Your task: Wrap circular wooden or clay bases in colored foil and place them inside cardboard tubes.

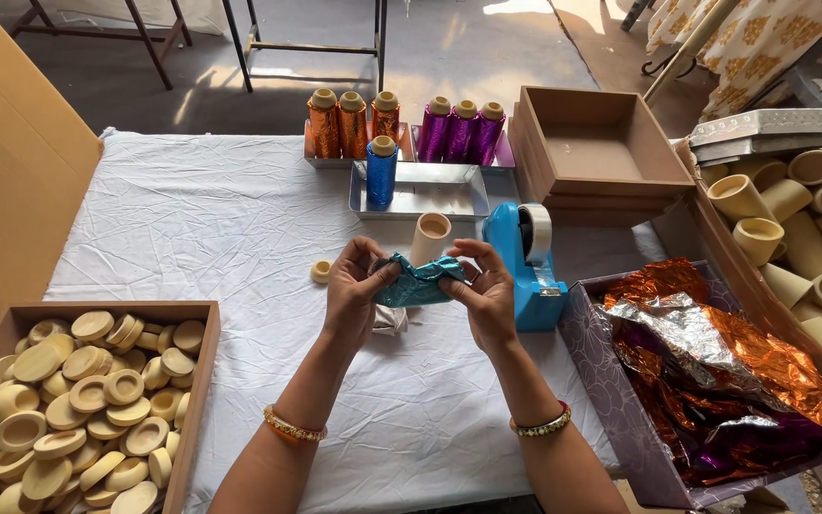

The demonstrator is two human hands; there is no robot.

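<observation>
Over the worktop (240,228), both my hands pinch teal foil (418,284) around a cream tube (429,238).
Left hand (354,290) and right hand (487,295) grip tight; I judge the foil could tear if I pull harder.

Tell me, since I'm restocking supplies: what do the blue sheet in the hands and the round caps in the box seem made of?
The blue sheet looks like thin metallic foil: it glints and holds sharp crumples. The round caps look like pale unfinished wood or pressed fibre, matte and tan; which one is unclear.
</observation>
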